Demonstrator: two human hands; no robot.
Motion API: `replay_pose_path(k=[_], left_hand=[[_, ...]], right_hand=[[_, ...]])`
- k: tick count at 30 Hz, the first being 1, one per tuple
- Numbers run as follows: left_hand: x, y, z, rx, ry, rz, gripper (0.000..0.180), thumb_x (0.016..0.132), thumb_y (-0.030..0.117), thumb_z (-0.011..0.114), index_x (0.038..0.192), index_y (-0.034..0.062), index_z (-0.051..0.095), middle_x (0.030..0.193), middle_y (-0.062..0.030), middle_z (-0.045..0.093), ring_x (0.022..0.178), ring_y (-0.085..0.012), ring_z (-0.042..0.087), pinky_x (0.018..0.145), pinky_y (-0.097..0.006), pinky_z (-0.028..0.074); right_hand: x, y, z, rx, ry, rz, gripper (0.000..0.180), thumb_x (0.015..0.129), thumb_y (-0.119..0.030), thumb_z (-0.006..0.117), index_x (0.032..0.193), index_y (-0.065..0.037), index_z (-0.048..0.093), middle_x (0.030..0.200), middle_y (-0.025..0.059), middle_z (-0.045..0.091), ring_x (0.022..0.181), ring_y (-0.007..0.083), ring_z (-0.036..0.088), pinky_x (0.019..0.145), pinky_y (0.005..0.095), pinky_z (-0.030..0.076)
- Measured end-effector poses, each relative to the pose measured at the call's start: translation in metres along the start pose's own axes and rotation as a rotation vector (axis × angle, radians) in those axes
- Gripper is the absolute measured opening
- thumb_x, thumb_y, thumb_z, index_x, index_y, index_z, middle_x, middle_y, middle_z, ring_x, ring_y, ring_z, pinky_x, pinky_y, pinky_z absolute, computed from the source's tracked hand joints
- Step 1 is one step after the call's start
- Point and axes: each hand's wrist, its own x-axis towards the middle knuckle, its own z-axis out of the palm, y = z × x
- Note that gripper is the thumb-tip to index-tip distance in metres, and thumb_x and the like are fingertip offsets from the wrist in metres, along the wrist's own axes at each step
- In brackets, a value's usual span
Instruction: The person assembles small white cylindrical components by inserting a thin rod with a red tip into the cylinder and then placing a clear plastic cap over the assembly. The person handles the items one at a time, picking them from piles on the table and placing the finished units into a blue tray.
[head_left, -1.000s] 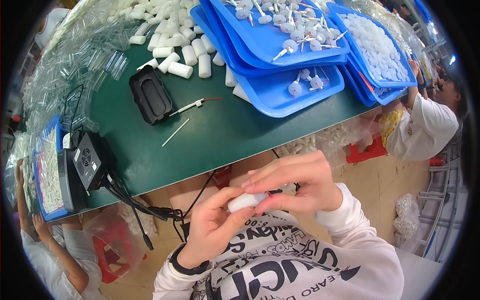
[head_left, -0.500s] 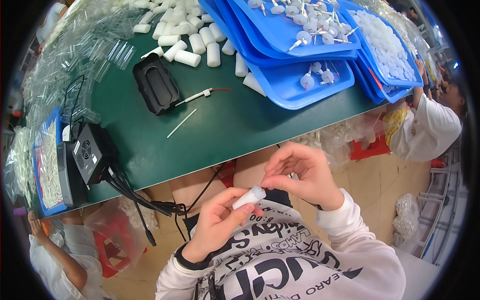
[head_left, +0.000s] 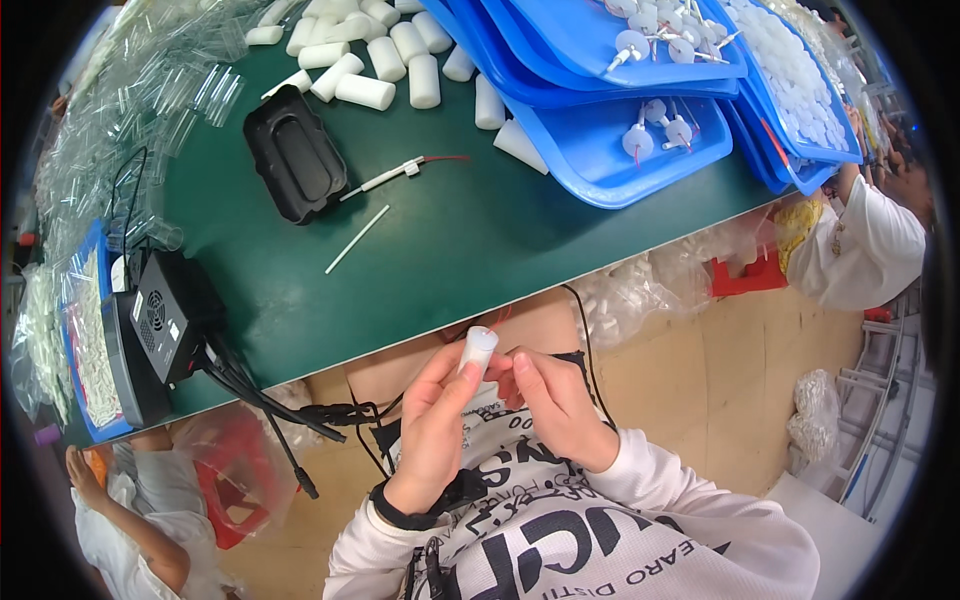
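My left hand (head_left: 432, 428) is closed around a white cylinder (head_left: 479, 348), held upright over my lap just off the table's front edge. Its top end looks translucent, and thin red wires stick up from it. Close beside the cylinder's lower part, my right hand (head_left: 556, 402) has its fingers curled and pinched together; whatever is between them is hidden. On the green table (head_left: 440, 250) lie a black open tray (head_left: 295, 155), a thin white stick (head_left: 357, 240) and a white tube with a red wire (head_left: 385, 179).
White foam-like cylinders (head_left: 365, 92) and clear plastic tubes (head_left: 130, 110) are heaped at the back. Blue trays (head_left: 640, 185) with white discs stand back right. A black fan box (head_left: 165, 315) with cables sits left. People sit at both sides.
The cylinder went from tilted to nearly upright and moved left and up. My right hand came down from above its end to beside it, its fingers curling. The view shifted slightly.
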Motion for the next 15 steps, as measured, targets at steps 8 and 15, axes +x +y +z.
replay_pose_path(k=[8,15], left_hand=[[0.003,0.003,0.007,0.033,0.041,-0.012,0.036,0.098,0.029,0.035,0.115,0.0011,0.05,0.122,-0.0113,0.054,0.083,-0.0091,0.051,0.07,-0.022,0.041],[0.006,0.007,0.006,0.016,0.002,-0.058,0.037,0.096,0.027,0.038,0.115,-0.0024,0.051,0.122,-0.0177,0.052,0.112,-0.0213,0.048,0.097,-0.034,0.035]], right_hand=[[0.002,-0.013,0.02,0.067,-0.072,-0.038,0.032,0.095,-0.024,0.043,0.104,0.004,0.055,0.072,0.0099,0.059,0.061,0.0132,0.055,0.056,0.0249,0.043],[0.002,-0.018,0.024,0.056,0.004,0.015,0.03,0.096,-0.021,0.043,0.109,0.004,0.051,0.068,0.0087,0.056,0.057,0.0115,0.051,0.054,0.0241,0.041]])
